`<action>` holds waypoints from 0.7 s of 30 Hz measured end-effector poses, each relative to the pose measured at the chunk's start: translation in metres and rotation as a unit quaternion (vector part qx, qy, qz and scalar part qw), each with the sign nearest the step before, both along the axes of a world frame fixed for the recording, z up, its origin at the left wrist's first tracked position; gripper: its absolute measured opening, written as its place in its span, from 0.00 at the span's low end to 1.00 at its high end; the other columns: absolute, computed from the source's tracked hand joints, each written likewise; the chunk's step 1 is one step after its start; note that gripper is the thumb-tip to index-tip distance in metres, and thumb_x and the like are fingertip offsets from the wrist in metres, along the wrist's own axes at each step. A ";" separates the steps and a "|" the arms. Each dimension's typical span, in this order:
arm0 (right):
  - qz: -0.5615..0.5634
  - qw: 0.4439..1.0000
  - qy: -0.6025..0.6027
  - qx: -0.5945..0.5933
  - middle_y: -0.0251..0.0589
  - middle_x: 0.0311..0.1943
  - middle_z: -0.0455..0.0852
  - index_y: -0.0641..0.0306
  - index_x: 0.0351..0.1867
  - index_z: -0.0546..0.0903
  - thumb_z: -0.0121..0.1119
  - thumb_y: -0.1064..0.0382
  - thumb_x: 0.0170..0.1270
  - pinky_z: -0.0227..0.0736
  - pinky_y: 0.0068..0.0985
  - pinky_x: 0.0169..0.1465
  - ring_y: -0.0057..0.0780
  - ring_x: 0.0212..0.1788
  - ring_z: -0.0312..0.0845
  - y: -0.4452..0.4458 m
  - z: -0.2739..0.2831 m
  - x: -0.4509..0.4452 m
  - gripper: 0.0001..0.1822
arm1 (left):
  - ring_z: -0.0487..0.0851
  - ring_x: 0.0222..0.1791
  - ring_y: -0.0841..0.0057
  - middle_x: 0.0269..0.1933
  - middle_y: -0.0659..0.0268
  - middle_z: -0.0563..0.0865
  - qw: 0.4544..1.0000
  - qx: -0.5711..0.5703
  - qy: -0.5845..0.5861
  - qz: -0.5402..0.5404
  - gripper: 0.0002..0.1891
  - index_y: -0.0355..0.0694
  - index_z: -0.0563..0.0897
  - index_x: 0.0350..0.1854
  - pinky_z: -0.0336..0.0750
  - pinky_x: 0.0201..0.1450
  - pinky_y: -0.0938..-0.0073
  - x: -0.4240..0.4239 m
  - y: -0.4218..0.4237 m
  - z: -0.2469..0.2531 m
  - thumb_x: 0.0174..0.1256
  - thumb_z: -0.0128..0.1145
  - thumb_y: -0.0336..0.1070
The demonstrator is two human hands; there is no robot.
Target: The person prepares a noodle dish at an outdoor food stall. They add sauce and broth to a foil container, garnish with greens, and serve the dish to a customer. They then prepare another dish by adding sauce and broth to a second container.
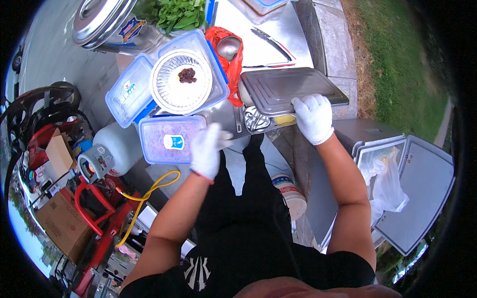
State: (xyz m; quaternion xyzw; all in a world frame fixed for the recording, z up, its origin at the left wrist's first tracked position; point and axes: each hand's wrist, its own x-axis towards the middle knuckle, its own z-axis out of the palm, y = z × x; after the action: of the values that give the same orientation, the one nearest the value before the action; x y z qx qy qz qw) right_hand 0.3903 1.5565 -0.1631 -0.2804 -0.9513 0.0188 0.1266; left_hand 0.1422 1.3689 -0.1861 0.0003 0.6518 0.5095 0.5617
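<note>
My right hand (314,118), in a white knit glove, grips the near right edge of a stainless-steel lid (298,85). The lid sits tilted over a metal tray, hiding much of it. At its near side show a shiny metal compartment (257,120) and something yellow (285,120). My left hand (207,151), gloved and slightly blurred, is over the right end of a lidded plastic container (156,145) with purplish contents. Nothing shows in its spread fingers. Beyond it, a pleated foil bowl (164,80) holds dark reddish-brown paste (187,75) and rests on a blue-edged plastic box (220,93).
Behind are a red plastic bag (236,78) around a metal bowl, leafy greens (180,15), a steel pot (130,35) and a black-handled tool (272,41). A gas cylinder (121,147) with a yellow hose (143,199) is left; an opened grey bin (419,193) is right.
</note>
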 end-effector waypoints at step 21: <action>-0.291 0.947 0.021 -0.133 0.59 0.51 0.83 0.67 0.59 0.82 0.76 0.54 0.52 0.73 0.48 0.60 0.54 0.55 0.79 -0.057 -0.081 0.040 0.33 | 0.84 0.57 0.47 0.56 0.47 0.84 0.818 -0.154 0.381 -0.402 0.28 0.36 0.76 0.63 0.77 0.61 0.49 0.066 0.053 -0.074 0.67 0.62 0.49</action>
State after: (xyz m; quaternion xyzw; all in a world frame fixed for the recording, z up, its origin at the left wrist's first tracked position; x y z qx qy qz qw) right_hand 0.4306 1.4996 -0.2441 -0.5589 -0.8144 0.1129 0.1079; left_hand 0.2087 1.4222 -0.2606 0.3701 0.8255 0.0902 0.4164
